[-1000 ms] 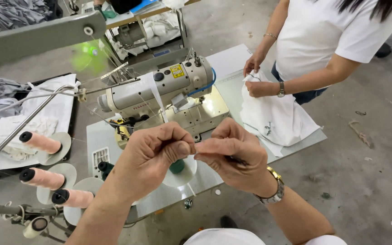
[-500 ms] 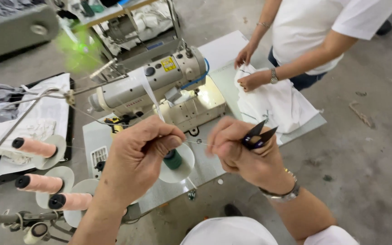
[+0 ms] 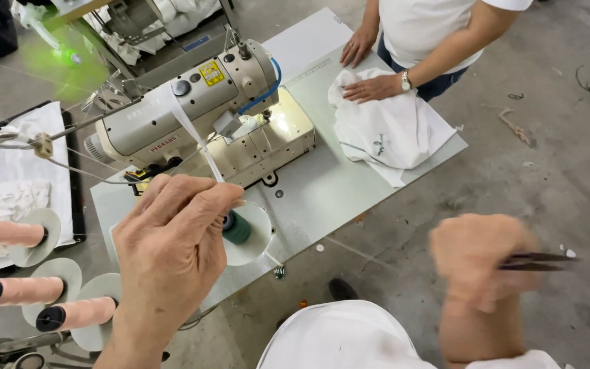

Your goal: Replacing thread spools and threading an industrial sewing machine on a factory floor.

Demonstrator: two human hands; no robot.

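— What is being shown at the left, and how far is the work judged to be?

— Three cones of pink thread [image 3: 15, 290] are being carried on round pale discs at the left edge. Just right of them a narrow white tape [image 3: 196, 147] is being pinched between thumb and fingers of the left hand [image 3: 172, 253], which is closed on it. The tape is being held taut, rising towards the sewing machine [image 3: 199, 113]. The feeding of the tape is judged to be under way; whether it has been led through the machine cannot be told.

— And the materials?

— The tape is being seen as thin, flat and soft. The machine is being shown with a cream, smooth, rounded body on a grey bench [image 3: 349, 184]; below the hand a dark green spool [image 3: 237, 229] is sitting on a white disc.

— Further right?

— A white cloth [image 3: 390, 130], limp and creased, is being pressed flat by another person's hands. The right hand [image 3: 479, 263], blurred, is being kept clenched on dark, slim tweezers [image 3: 537, 261], well apart from the tape.
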